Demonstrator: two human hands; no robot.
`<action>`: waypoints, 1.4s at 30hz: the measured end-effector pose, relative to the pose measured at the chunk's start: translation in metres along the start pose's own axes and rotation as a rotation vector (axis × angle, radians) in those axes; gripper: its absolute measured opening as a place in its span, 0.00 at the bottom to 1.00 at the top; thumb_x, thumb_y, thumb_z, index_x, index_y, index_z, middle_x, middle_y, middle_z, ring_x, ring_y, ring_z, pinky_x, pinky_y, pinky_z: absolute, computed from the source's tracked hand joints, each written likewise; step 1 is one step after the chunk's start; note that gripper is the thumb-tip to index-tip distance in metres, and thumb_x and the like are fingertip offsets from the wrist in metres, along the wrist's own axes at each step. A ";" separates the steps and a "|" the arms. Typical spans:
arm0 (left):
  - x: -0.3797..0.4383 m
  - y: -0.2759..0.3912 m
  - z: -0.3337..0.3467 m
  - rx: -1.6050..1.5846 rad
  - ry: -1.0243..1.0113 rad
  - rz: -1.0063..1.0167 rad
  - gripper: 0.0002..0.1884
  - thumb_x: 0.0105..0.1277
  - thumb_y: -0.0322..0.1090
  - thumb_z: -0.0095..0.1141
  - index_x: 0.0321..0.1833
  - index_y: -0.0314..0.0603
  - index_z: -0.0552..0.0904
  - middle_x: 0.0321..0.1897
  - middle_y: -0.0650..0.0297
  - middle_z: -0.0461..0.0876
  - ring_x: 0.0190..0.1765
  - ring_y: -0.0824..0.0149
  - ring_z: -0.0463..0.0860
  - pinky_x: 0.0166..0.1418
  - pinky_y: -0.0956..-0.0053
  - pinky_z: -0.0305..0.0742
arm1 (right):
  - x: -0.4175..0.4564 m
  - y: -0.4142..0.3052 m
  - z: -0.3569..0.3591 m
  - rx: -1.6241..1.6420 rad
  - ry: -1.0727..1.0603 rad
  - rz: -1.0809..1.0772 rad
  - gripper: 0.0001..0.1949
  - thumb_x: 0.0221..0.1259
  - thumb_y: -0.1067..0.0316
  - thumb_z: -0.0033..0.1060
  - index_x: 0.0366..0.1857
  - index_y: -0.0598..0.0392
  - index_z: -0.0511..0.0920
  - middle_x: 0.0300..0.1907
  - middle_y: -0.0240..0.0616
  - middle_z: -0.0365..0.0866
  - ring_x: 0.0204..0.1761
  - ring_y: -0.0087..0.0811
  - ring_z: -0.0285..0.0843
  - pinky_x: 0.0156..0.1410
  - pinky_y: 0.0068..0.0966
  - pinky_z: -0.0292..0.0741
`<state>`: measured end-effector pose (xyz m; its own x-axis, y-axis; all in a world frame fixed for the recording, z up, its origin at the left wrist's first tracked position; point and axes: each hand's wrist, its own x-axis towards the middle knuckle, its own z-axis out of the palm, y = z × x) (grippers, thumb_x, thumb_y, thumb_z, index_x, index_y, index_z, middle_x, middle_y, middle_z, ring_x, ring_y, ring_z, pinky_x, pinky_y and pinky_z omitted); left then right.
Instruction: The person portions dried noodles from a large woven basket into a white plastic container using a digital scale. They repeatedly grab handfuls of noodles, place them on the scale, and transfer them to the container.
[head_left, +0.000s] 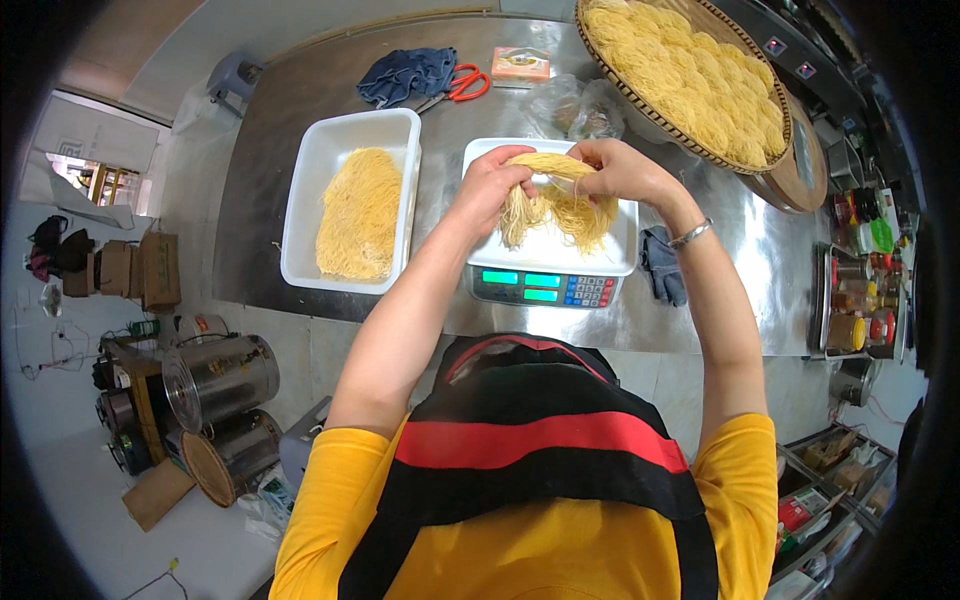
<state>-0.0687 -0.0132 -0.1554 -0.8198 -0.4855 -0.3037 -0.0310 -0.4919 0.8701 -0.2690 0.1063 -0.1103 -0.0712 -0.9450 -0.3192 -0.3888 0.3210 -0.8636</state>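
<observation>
A bundle of thin yellow noodles (555, 166) hangs between my two hands, its loose ends drooping over the white tray (555, 259) of a digital scale (544, 289). My left hand (501, 180) grips the bundle at its left end. At the right end my right hand (619, 174) holds the strands between thumb and fingers. Whether the lower strands rest on the tray I cannot tell. Left of the scale stands a white plastic tub (296, 247) with a mound of noodles (360, 214) in it.
A round woven tray (652, 112) of noodle nests stands at the back right. Red-handled scissors (469, 82), a dark blue cloth (405, 75), a small box (520, 66) and clear plastic bags (577, 109) lie at the table's back. A grey-blue cloth (663, 266) lies right of the scale.
</observation>
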 end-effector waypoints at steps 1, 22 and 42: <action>0.005 -0.006 -0.003 0.160 0.089 -0.003 0.21 0.66 0.28 0.57 0.61 0.30 0.76 0.46 0.56 0.83 0.43 0.67 0.83 0.48 0.73 0.78 | 0.002 0.012 0.000 0.000 0.023 -0.021 0.17 0.53 0.70 0.68 0.47 0.63 0.81 0.36 0.41 0.86 0.36 0.31 0.84 0.44 0.26 0.79; -0.084 -0.025 -0.097 0.536 0.594 0.010 0.18 0.71 0.33 0.54 0.60 0.33 0.79 0.43 0.62 0.81 0.41 0.73 0.79 0.46 0.76 0.77 | -0.122 0.103 0.037 0.115 0.778 0.091 0.17 0.63 0.71 0.64 0.56 0.59 0.80 0.51 0.38 0.82 0.47 0.28 0.82 0.53 0.24 0.78; -0.040 -0.044 -0.091 0.898 0.343 0.227 0.35 0.63 0.40 0.63 0.72 0.35 0.66 0.60 0.45 0.78 0.53 0.52 0.83 0.59 0.62 0.77 | -0.091 0.062 0.062 0.082 0.673 0.063 0.16 0.63 0.71 0.64 0.55 0.59 0.81 0.47 0.38 0.83 0.43 0.27 0.82 0.50 0.25 0.79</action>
<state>0.0174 -0.0380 -0.2164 -0.6543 -0.7534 -0.0654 -0.4322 0.3016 0.8498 -0.2298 0.2161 -0.1587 -0.6574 -0.7492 -0.0806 -0.2964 0.3555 -0.8864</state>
